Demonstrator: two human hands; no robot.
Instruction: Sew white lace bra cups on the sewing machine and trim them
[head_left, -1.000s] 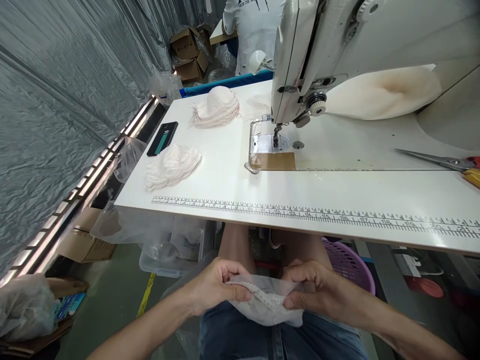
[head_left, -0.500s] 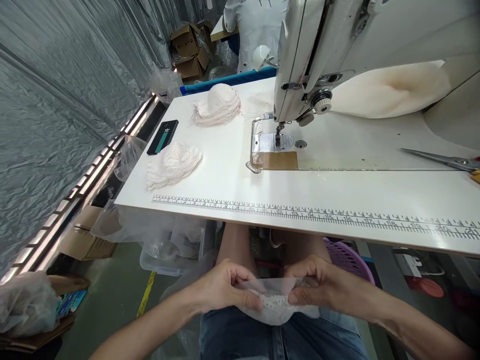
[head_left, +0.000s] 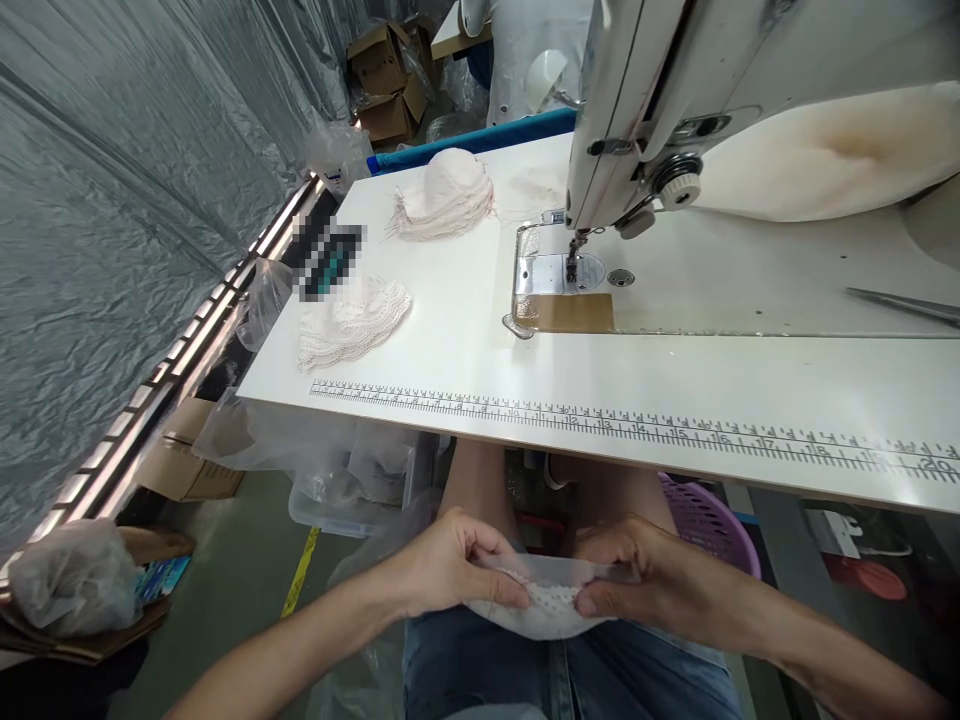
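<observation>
Over my lap, below the table edge, I hold a small white lace fabric piece with a sheer upper edge and a dotted trim. My left hand pinches its left end between thumb and fingers. At the other end, my right hand grips it the same way, thumb in front. The fingers behind the cloth are partly hidden. On the table lie a lace-edged stack of white cup-shaped pieces and, farther back, another stack of pale cup-shaped pieces with loose threads.
A sewing machine stands on the white table, which has a printed ruler along its front. Scissors lie at right. A purple basket and a clear plastic bin sit below. Another person is beyond the table.
The view has shifted slightly, so the machine sits farther right. Both hands keep their grip on the lace piece, whose lower edge now looks more evenly curved.
</observation>
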